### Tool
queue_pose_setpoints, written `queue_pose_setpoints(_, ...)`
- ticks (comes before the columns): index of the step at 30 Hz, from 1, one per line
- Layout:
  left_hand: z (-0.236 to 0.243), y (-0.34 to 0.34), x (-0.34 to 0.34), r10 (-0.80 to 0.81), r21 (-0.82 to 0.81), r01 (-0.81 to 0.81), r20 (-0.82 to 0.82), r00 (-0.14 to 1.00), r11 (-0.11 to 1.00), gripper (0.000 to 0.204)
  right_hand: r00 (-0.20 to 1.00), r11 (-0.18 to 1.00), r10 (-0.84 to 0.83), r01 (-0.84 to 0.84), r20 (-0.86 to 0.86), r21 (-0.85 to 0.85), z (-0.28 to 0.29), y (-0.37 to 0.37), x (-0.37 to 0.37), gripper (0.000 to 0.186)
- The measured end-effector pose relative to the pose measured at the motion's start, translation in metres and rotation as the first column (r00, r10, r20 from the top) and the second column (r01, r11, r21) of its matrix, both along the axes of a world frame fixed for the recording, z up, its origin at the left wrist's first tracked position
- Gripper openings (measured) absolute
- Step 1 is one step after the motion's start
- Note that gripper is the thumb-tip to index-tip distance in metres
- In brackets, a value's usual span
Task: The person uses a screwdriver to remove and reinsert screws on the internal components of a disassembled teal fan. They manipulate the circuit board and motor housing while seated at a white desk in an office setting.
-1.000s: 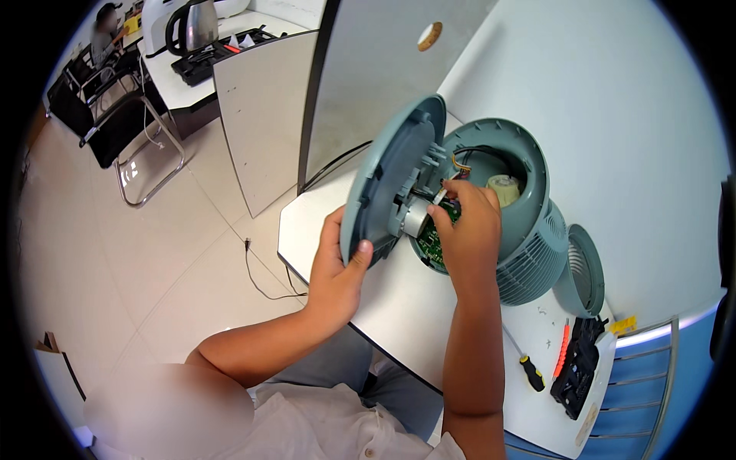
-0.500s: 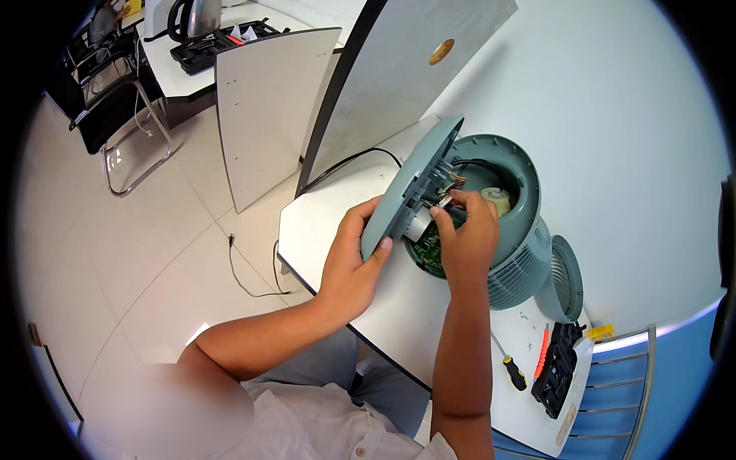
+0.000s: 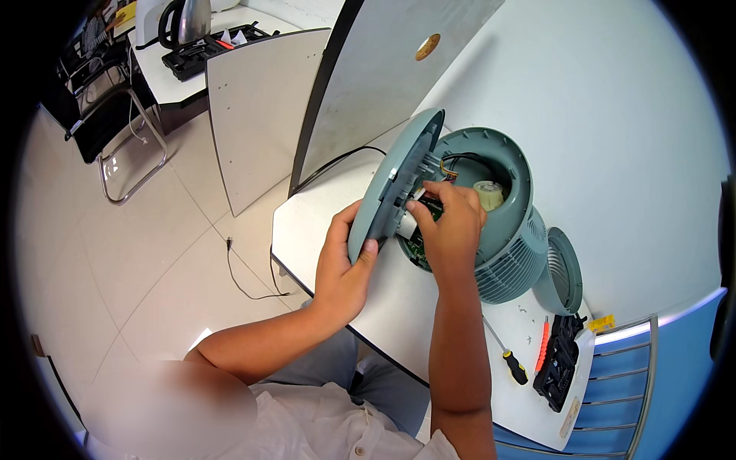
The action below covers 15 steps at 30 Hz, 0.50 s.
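My left hand (image 3: 343, 268) is closed on the rim of a round teal cover (image 3: 377, 201), holding it tilted up on edge beside its housing. The housing (image 3: 512, 264) is a teal, drum-shaped appliance body with slotted sides, lying open on the table. My right hand (image 3: 454, 234) reaches to the cover's inner side, thumb and forefinger pinched by a small white connector; the fingers partly hide it. Below them show a green circuit board (image 3: 416, 249) and a white cylindrical part (image 3: 406, 225). Coloured wires (image 3: 448, 173) run from the cover into the housing, near a pale round knob-like part (image 3: 488, 196).
A teal ring-shaped piece (image 3: 563, 272) leans by the housing. A yellow-black screwdriver (image 3: 514, 368), a red-handled tool (image 3: 543, 345) and a black tool case (image 3: 561, 364) lie at the table's right end. A grey partition (image 3: 360, 92) stands behind; a black cable (image 3: 337, 162) runs along it.
My right fingers have shifted left, closer to the cover's inner side. The cover, still in my left hand, sits slightly further left. The whole view has also shifted a little.
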State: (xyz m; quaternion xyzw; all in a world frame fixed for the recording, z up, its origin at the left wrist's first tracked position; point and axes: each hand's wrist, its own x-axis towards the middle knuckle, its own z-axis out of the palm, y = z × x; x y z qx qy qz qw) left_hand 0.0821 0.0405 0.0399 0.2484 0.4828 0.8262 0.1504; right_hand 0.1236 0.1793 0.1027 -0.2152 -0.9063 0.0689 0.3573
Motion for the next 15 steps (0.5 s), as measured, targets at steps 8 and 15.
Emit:
queue_pose_setpoints(8, 0.005, 0.005, -0.002, 0.037, 0.033, -0.038, 0.034, 0.999, 0.999, 0.046, 0.994, 0.985, 0.108, -0.105, 0.016, -0.136, 0.007, 0.004, -0.010, 0.030)
queue_pose_setpoints(15, 0.008, 0.006, -0.011, -0.011, 0.055, 0.010, 0.023, 1.000, 0.998, 0.047, 0.977, 0.869, 0.200, -0.138, 0.080, -0.475, 0.020, 0.016, -0.013, 0.033)
